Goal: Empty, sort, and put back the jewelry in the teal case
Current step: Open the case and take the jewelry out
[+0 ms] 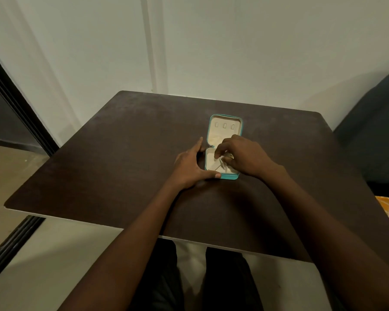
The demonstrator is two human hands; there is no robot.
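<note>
Since the small teal zip-around jewelry case with its cream lining (225,131) looks light enough to skate across the smooth dark brown wooden table (103,158), I judge it needs bracing before anything is lifted out. It lies open and flat toward the far side of the table, at about one o'clock from where I sit, lid half away from me, tray half nearer.

My left hand (190,164) does that bracing at the tray's nine o'clock side: fingers fairly straight and spread, forefinger up by the hinge, thumb laid along the near edge, holding nothing.

Moving right, my right hand (240,153) reaches in from three o'clock, fingers curled down into the tray over the thin pale jewelry pieces (222,166). Whether it has actually pinched one I cannot tell.

Such pieces are probably tiny, light and easily tangled, so I would take each by its firmest part with my fingertips, not drag it.
</note>
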